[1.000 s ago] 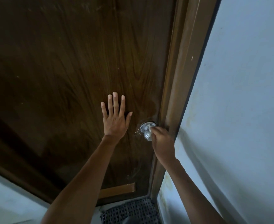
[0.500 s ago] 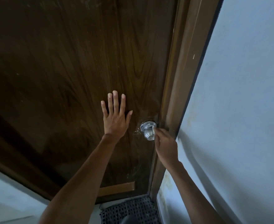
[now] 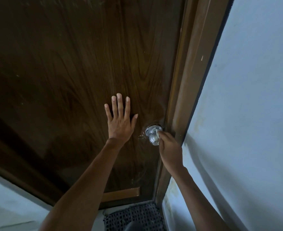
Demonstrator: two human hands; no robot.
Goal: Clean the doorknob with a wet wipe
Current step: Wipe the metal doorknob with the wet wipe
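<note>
A round silver doorknob (image 3: pixel 152 137) sticks out near the right edge of a dark brown wooden door (image 3: pixel 80 67). My right hand (image 3: pixel 170 150) is closed around a small white wet wipe (image 3: pixel 157 132), pressing it against the knob's right side; most of the wipe is hidden under my fingers. My left hand (image 3: pixel 119 121) lies flat against the door just left of the knob, fingers spread and pointing up, holding nothing.
A brown door frame (image 3: pixel 187 90) runs right of the knob, with a pale blue wall (image 3: pixel 247 114) beyond it. A dark woven mat (image 3: pixel 134 217) lies on the floor at the door's foot.
My right hand has slid the wipe from the knob's top down and around to its right side. My left hand stays flat on the door.
</note>
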